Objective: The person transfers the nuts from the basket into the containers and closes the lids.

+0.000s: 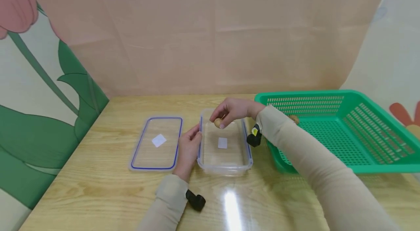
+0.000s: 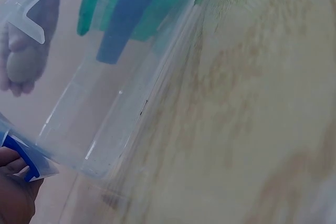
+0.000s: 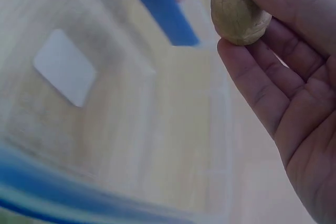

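My right hand (image 1: 234, 110) pinches a walnut (image 1: 218, 122) between thumb and fingertips, above the far half of a clear plastic food container (image 1: 226, 168). In the right wrist view the walnut (image 3: 236, 14) is round and tan with fine lines, held over the container's open top. At the container's left side, my left hand (image 1: 188, 147) grips its rim near a clip. The left wrist view shows the fingers (image 2: 16, 192) at a blue-edged flap. A white label (image 1: 222, 143) shows at the container's bottom.
To the left lies a clear lid (image 1: 154, 167) with a blue seal and a white label. A green plastic basket (image 1: 315, 94) stands on the right, with another brown walnut (image 1: 294, 118) near its left wall, partly behind my sleeve. Everything rests on a wooden table (image 1: 98, 187).
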The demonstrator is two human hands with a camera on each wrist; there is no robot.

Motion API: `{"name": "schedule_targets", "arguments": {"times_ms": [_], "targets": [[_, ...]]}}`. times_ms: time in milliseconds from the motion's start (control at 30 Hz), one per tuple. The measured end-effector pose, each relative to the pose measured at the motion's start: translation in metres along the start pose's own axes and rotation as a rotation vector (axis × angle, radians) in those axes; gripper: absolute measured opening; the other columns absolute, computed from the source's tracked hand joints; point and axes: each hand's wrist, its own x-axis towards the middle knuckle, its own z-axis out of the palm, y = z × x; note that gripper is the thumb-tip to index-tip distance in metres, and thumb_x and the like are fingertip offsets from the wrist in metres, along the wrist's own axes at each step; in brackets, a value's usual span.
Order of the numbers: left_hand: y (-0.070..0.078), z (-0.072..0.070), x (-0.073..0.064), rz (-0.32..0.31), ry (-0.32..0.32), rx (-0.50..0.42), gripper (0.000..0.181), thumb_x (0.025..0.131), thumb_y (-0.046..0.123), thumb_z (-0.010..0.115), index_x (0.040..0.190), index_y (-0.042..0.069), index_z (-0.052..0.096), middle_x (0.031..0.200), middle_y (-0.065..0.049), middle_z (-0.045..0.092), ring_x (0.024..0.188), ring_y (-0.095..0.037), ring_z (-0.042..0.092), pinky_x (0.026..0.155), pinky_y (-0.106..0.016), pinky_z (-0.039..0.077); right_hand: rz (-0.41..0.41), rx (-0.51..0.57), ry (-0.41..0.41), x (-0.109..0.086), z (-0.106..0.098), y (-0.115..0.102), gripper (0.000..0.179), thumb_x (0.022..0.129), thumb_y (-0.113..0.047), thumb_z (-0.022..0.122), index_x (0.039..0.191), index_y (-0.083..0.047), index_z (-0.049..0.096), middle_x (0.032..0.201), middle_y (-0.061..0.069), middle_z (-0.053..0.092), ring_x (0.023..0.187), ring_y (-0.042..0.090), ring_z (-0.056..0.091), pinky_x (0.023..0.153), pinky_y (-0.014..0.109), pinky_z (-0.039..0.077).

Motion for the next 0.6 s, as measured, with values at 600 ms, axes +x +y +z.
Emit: {"name": "schedule_targets", "arguments": {"times_ms": [600], "targets": [[0.000, 0.000, -0.001, 0.036, 0.019, 0.066, 0.034, 0.085, 0.009, 0.056, 0.119, 0.010, 0.062, 0.117, -0.007, 0.064, 0.099, -0.016, 0.059, 0.084, -0.027, 0.051, 0.007, -0.108, -0.221, 0.035, 0.036, 0.011, 0.031, 0.072, 0.002, 0.072, 0.102, 0.006, 0.066, 0.095, 0.012, 0.068, 0.082, 0.005, 0.057, 0.080, 0.021, 0.049]]}}
